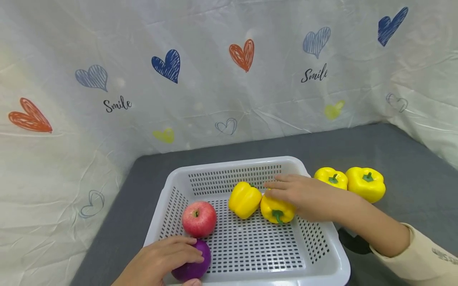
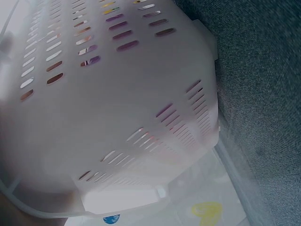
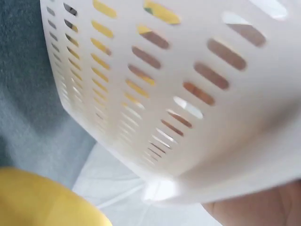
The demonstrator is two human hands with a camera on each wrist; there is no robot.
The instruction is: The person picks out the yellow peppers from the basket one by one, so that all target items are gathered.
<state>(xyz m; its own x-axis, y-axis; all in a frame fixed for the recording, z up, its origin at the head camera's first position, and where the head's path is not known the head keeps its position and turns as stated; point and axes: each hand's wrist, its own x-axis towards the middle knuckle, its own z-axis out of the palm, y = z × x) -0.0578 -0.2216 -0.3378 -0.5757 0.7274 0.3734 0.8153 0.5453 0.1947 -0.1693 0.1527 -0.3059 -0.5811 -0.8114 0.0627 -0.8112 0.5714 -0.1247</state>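
Note:
My left hand (image 1: pixel 162 258) grips a smooth, round purple vegetable (image 1: pixel 200 270) in the near left corner of a white slotted plastic basket (image 1: pixel 250 252). Its fingers lie over the top, with the thumb on the near side. At the basket's right, my right hand (image 1: pixel 307 196) reaches over the wall, fingers fairly straight across a yellow bell pepper (image 1: pixel 272 208); its thumb is hidden. Touching that pepper on the left is a second yellow bell pepper (image 1: pixel 244 200). A red apple (image 1: pixel 199 219) sits just beyond the purple vegetable. Both wrist views mostly show the basket's outer walls (image 2: pixel 103 122).
Two more yellow bell peppers (image 1: pixel 365 184) stand on the grey tabletop (image 1: pixel 404 159), outside the basket at the right. A dark object (image 1: pixel 352 241), partly covered by the right forearm, lies beside the basket. A white curtain (image 1: pixel 200 91) with hearts hangs behind.

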